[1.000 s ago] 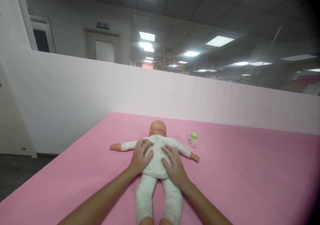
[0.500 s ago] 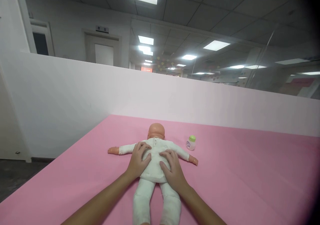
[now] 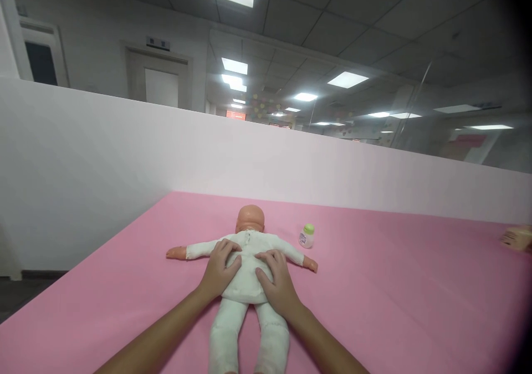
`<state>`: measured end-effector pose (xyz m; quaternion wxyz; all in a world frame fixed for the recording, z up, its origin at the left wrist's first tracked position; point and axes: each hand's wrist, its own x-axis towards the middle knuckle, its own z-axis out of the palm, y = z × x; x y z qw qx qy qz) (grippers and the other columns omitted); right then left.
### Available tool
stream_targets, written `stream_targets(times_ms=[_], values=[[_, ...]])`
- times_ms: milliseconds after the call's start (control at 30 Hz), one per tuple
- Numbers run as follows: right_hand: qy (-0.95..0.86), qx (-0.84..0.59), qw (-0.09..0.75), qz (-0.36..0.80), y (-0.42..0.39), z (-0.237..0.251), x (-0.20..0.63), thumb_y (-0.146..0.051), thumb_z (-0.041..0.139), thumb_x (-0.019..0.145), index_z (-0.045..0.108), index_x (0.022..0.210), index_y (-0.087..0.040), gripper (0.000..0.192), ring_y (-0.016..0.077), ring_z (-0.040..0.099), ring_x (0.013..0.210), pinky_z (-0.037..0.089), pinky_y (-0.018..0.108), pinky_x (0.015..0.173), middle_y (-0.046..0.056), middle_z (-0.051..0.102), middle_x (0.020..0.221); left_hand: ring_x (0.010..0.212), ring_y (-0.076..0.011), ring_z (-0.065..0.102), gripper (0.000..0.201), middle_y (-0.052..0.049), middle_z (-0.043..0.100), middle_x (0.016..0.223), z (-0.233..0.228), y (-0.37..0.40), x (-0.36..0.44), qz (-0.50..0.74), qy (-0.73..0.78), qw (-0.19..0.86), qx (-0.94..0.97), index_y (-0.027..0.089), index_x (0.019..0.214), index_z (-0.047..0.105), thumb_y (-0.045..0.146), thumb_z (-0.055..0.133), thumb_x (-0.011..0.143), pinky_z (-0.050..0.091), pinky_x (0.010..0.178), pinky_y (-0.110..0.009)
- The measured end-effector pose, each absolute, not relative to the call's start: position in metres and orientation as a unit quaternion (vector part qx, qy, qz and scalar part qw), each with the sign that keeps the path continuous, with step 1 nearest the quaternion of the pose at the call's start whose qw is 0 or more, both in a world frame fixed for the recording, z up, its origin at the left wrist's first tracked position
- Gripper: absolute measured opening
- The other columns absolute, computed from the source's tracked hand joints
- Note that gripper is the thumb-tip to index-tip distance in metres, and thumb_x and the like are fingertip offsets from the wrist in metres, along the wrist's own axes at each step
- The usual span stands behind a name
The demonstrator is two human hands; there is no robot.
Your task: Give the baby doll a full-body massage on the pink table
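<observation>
A baby doll (image 3: 245,291) with a white cloth body lies face down on the pink table surface (image 3: 374,285). Its bald head points away from me and its arms stretch out to both sides. My left hand (image 3: 220,267) rests on the left side of the doll's back, fingers spread and thumb towards the spine. On the right side of the back lies my right hand (image 3: 279,280), also with its fingers apart. Neither hand grips anything. The doll's feet are cut off by the bottom edge of the view.
A small clear bottle with a green cap (image 3: 306,236) stands beyond the doll's right arm. At the far right edge is a beige object (image 3: 516,237), partly cut off. A low white partition (image 3: 266,160) runs along the table's back.
The view has turned slightly to the right, so everything sits further left and the beige object has come into sight. Both hands stay at the same places on the doll's back.
</observation>
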<state>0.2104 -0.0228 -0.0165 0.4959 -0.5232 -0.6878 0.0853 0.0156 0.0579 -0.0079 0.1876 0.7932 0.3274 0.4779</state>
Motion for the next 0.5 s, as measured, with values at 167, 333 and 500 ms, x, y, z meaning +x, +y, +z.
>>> stream_targets(times_ms=[167,333,500], values=[[-0.687,-0.518,0.502,0.091,-0.0213,-0.0175,0.2099,-0.019,0.059,0.091,0.064,0.121,-0.028,0.032,0.0260,0.052,0.125,0.043,0.046,0.112,0.006,0.057,0.126,0.103,-0.0272,0.055,0.007,-0.005,0.063,0.100,-0.0078,0.0606,0.0146,0.470,0.326,0.195,0.797,0.023,0.095,0.060,0.026,0.054,0.091,0.046,0.096,-0.045],[-0.689,-0.521,0.496,0.089,-0.0214,-0.0166,0.2097,-0.020,0.059,0.091,0.064,0.123,-0.028,0.034,0.0279,0.050,0.131,0.041,0.048,0.114,0.007,0.056,0.134,0.103,-0.0267,0.055,0.008,-0.004,0.063,0.100,-0.0099,0.0633,0.0142,0.471,0.322,0.193,0.798,0.023,0.095,0.060,0.026,0.053,0.092,0.046,0.095,-0.044],[-0.691,-0.519,0.496,0.089,-0.0209,-0.0178,0.2097,-0.021,0.059,0.091,0.064,0.123,-0.028,0.033,0.0269,0.053,0.127,0.044,0.047,0.112,0.007,0.058,0.130,0.103,-0.0259,0.055,0.007,-0.004,0.062,0.100,-0.0118,0.0626,0.0143,0.478,0.325,0.194,0.792,0.023,0.095,0.060,0.023,0.054,0.091,0.045,0.096,-0.043]])
